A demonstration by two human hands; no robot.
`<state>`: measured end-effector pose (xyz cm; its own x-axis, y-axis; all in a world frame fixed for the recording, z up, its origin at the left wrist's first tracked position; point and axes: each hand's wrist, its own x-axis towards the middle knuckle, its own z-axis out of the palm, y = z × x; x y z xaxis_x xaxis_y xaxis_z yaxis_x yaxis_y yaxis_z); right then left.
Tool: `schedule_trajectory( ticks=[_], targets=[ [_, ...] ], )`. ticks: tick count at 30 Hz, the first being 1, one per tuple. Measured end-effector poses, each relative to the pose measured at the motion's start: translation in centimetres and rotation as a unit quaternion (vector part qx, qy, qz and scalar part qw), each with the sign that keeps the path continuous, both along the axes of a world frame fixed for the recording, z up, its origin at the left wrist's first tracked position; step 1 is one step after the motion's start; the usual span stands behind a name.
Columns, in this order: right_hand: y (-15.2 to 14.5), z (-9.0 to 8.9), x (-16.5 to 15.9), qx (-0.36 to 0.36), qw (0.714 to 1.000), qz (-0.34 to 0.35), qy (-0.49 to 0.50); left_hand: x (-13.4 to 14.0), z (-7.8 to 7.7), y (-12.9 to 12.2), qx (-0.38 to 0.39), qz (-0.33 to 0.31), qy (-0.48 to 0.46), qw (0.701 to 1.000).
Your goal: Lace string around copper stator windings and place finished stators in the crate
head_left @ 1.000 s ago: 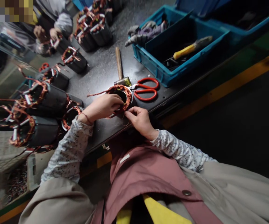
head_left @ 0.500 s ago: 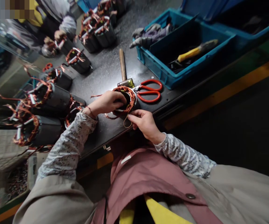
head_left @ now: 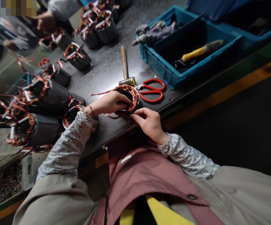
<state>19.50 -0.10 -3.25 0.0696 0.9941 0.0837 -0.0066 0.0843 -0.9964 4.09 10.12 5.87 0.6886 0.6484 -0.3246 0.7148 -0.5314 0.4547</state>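
Note:
A motor stator with a ring of copper windings stands at the front of the dark workbench. My left hand reaches over its rim from the left, with fingers bent down into the bore. Their tips are hidden, and so is whatever they hold. At the front right of the rim, my right hand pinches a thin cord between thumb and forefinger. The cord hangs in a small loop by the windings. Just behind the stator lie red-handled scissors and a hammer with a wooden handle.
Several more stators lie on their sides at the left, and others stand farther back. A blue bin at the right holds gloves and a yellow-handled tool. Another person's hand is at the upper left.
The cord loop by my right hand has grown smaller. My left fingers have shifted slightly right inside the bore. The other person's hand has lifted off a stator at the back.

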Motion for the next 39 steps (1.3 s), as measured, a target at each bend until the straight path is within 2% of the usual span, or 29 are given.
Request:
schedule_trajectory(
  ticks=[4, 9, 12, 14, 15, 16, 17, 19, 21, 22, 23, 25, 28, 30, 34, 37, 39],
  targets=[
    [0.2, -0.3, -0.3, 0.039, 0.997, -0.043, -0.045, 0.4, 0.3, 0.1, -0.010, -0.008, 0.040, 0.999],
    [0.5, -0.4, -0.7, 0.034, 0.998, -0.050, -0.023, 0.7, 0.4, 0.3, 0.045, -0.029, 0.081, 0.995],
    [0.2, -0.4, -0.7, -0.020, 0.998, -0.041, 0.050, 0.7, 0.5, 0.2, 0.093, -0.038, 0.085, 0.991],
    [-0.4, -0.3, -0.6, -0.119, 0.982, -0.005, 0.147, 0.5, 0.5, -0.1, 0.117, -0.029, 0.070, 0.990],
    [-0.7, -0.3, -0.5, -0.184, 0.960, 0.028, 0.207, 0.4, 0.5, -0.2, 0.120, -0.024, 0.061, 0.991],
    [-1.1, -0.3, -0.5, -0.256, 0.927, 0.068, 0.267, 0.3, 0.6, -0.4, 0.117, -0.021, 0.056, 0.991],
    [-1.5, -0.2, -0.4, -0.326, 0.881, 0.113, 0.325, 0.2, 0.5, -0.5, 0.113, -0.019, 0.055, 0.992],
    [-2.0, -0.2, -0.4, -0.437, 0.770, 0.200, 0.420, 0.1, 0.5, -0.7, 0.111, -0.018, 0.061, 0.992],
    [-2.1, -0.1, -0.6, -0.493, 0.675, 0.256, 0.486, 0.0, 0.4, -0.9, 0.114, -0.019, 0.065, 0.991],
    [-1.9, 0.0, -0.8, -0.501, 0.644, 0.270, 0.511, 0.1, 0.3, -1.0, 0.116, -0.020, 0.065, 0.991],
    [-1.8, 0.1, -0.9, -0.499, 0.626, 0.277, 0.532, 0.1, 0.3, -1.0, 0.117, -0.021, 0.065, 0.991],
    [-1.3, 0.4, -1.0, -0.480, 0.613, 0.278, 0.563, 0.2, 0.3, -1.2, 0.120, -0.021, 0.064, 0.990],
    [-0.7, 0.9, -0.8, -0.438, 0.630, 0.269, 0.582, 0.2, 0.4, -1.3, 0.127, -0.016, 0.063, 0.990],
    [-0.6, 1.1, -0.5, -0.423, 0.667, 0.258, 0.557, 0.3, 0.6, -1.4, 0.139, -0.004, 0.059, 0.988],
    [-0.5, 0.9, 0.4, -0.365, 0.787, 0.192, 0.459, 0.4, 1.3, -1.8, 0.130, 0.018, 0.047, 0.990],
    [-0.4, 0.7, 1.1, -0.246, 0.894, 0.150, 0.344, 0.6, 2.1, -2.2, 0.099, 0.050, 0.032, 0.993],
    [-0.4, 0.5, 1.5, -0.122, 0.966, 0.112, 0.200, 1.0, 2.5, -2.5, 0.073, 0.084, 0.013, 0.994]
  ],
)
